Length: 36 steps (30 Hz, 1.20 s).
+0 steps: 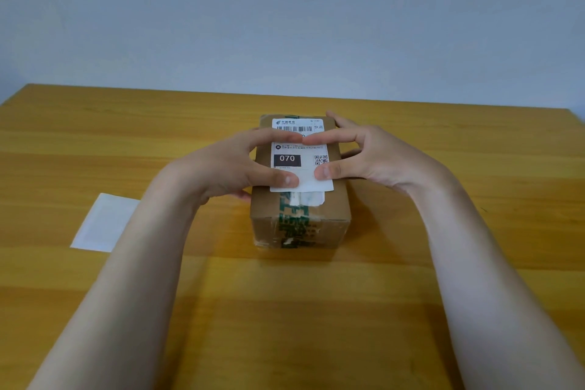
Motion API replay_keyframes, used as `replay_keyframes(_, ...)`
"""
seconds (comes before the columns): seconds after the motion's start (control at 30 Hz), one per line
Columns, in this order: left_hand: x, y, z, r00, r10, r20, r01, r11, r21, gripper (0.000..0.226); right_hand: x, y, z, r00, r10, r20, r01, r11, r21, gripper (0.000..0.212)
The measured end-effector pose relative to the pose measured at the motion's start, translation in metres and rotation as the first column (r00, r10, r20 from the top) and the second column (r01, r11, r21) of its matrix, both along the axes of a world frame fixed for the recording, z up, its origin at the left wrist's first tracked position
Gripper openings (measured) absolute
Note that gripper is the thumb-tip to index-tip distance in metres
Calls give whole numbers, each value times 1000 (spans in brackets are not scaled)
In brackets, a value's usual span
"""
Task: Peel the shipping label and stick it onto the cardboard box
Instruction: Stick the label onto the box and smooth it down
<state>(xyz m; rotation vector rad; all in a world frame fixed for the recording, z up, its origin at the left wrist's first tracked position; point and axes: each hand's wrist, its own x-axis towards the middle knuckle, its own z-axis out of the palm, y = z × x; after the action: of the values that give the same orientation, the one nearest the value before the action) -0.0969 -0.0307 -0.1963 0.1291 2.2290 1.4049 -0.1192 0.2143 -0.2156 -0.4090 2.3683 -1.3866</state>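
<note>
From the head view: white paper shipping label with black bars and a dark 070 block point(297, 159), lying flat on top of the brown cardboard box point(332, 218). Box sitting in the middle of the yellow wooden desk point(158, 136). Label already off its backing and on the box, by the look of it.

Left hand point(240, 165) spread wide, grabbing nothing, pointer finger and thumb pressing down on the label. Right hand point(373, 158) doing the same from the other side, with flat fingers and nothing held. Pointer tips almost meeting across the middle of the label.

Most likely the rubbing-down step now. Best to push from the middle out to the edges, to chase out bubbles. Press the corners hard, above all the near edge, lying over a bump of torn white paper and green printed tape point(294, 225). Could lift there. Go slowly and press straight down, with no sideways sliding, or risk wrinkles. Steady the box with the spare fingers at its sides.

Around: a shiny white backing sheet point(101, 222) flat on the desk, left of the box and apart from it, partly hidden under the left arm. Pale blue-grey wall point(285, 9) behind the desk. Nothing seen blocking the hands. Part of the label hidden under the fingers, so hard to tell how flat there.
</note>
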Motion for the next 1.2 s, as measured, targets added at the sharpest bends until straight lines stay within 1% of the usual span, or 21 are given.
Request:
replay_keyframes(0.13, -2, -3, -1, 998, -66, 2, 66, 994, -88, 79, 1, 4, 1, 997, 49, 59, -49, 999, -3, 79)
replay_keyframes(0.2, -3, -5, 0, 996, -84, 26, 86, 988, -130, 89, 0, 4, 0, 996, 56, 69, -57, 998, 5, 82)
replay_keyframes(0.3, -2, -5, 0, 997, -56, 55, 66, 978, -199, 110, -1, 5, -1, 995, 49, 83, -51, 998, 24, 85)
replay_keyframes(0.37, -1, -5, 1, 997, -46, 54, 57, 972, -226, 121, -2, 5, -1, 994, 58, 97, -61, 998, 29, 96)
replay_keyframes(0.43, -1, -6, 1, 998, -48, 49, 58, 970, -234, 123, -3, 6, -2, 993, 59, 105, -63, 997, 33, 107)
replay_keyframes(0.5, 0, -6, 2, 998, -51, 43, 60, 969, -240, 124, -3, 6, -2, 993, 62, 105, -67, 996, 53, 114)
replay_keyframes(0.63, -1, -9, 1, 997, -71, 11, 71, 955, -289, 130, -3, 8, 0, 993, 71, 92, -79, 993, 91, 123)
replay_keyframes(0.8, -4, -14, -1, 995, -101, 14, 100, 951, -291, 134, 0, 10, 3, 988, 74, 135, -87, 992, 96, 131)
replay_keyframes(0.9, -5, -15, -4, 993, -120, 14, 120, 960, -252, 136, 2, 10, 5, 986, 70, 152, -86, 991, 105, 131)
replay_keyframes(1.1, -1, -10, 3, 993, -115, 18, 116, 971, -211, 133, 6, 9, 8, 981, 67, 185, -84, 993, 85, 128)
replay_keyframes(1.13, -1, -11, 2, 994, -111, 20, 113, 970, -213, 135, 6, 10, 8, 981, 68, 182, -85, 993, 87, 127)
replay_keyframes(1.2, -2, -17, -4, 994, -103, 43, 111, 964, -241, 147, 5, 11, 7, 982, 73, 174, -92, 991, 99, 130)
